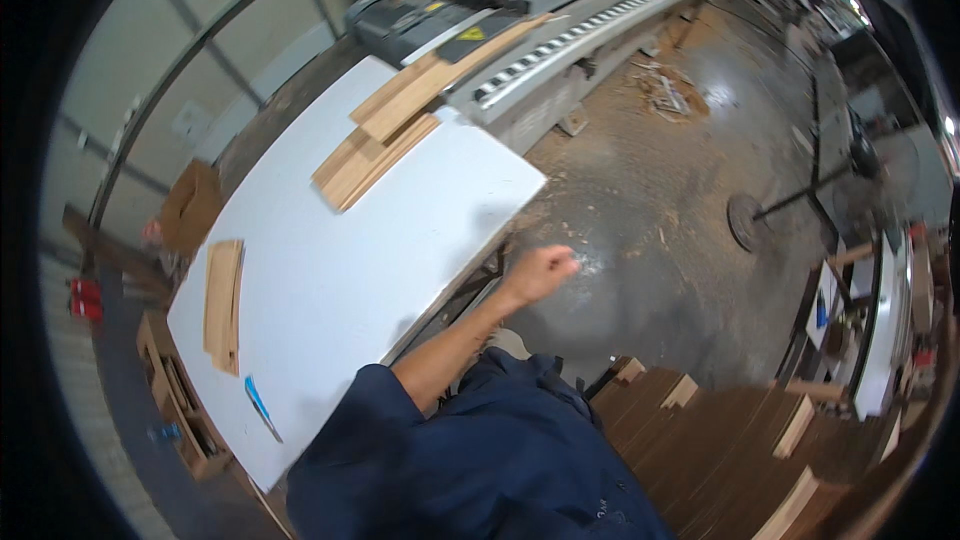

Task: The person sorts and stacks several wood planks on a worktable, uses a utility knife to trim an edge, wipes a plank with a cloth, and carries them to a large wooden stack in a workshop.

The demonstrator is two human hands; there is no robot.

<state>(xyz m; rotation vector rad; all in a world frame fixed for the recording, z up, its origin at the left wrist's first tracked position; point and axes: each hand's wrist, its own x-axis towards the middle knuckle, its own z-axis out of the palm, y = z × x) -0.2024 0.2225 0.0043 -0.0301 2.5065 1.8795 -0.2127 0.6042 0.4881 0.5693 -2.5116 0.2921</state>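
Note:
My left hand (pixel 543 274) hangs in front of my body, off the right edge of the white table (pixel 330 270), over the concrete floor. Its fingers are curled into a loose fist, and I see nothing in them. My right hand is out of the picture. Nearest on the tabletop lies a blue-handled knife-like tool (pixel 261 404), far from the hand. A short stack of wooden planks (pixel 222 305) rests at the table's left side. Further off, more planks (pixel 375 162) lie loosely stacked, under a longer board (pixel 420 95) that reaches toward the machine.
A long machine with a striped rail (pixel 580 45) runs away beyond the table, beside a grey motor (pixel 395 28). Brown boards (pixel 690 430) are piled at my right. A standing fan's round base (pixel 750 223) and wood scraps (pixel 668 92) are on the floor.

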